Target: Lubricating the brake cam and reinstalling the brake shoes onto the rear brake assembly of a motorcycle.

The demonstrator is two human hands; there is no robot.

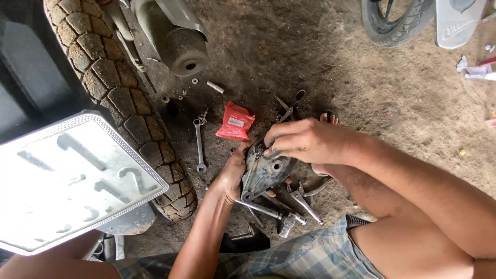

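My left hand (227, 178) grips the left edge of a grey metal bracket plate (264, 173) with round holes, held just above the dirt floor. My right hand (305, 140) rests on the plate's upper end, fingers curled over its top edge and pressing there. Under and beside the plate lie a socket handle (261, 208) and a pair of pliers (306, 202). What the right fingertips pinch is hidden.
A knobby motorcycle rear tyre (111, 88) and exhaust muffler (178, 41) stand at the left, with a number plate (72, 178) in front. A spanner (199, 144), red packet (235, 121), small bolts (215, 87), scissors (288, 107) lie on the floor. Another wheel (395, 20) is top right.
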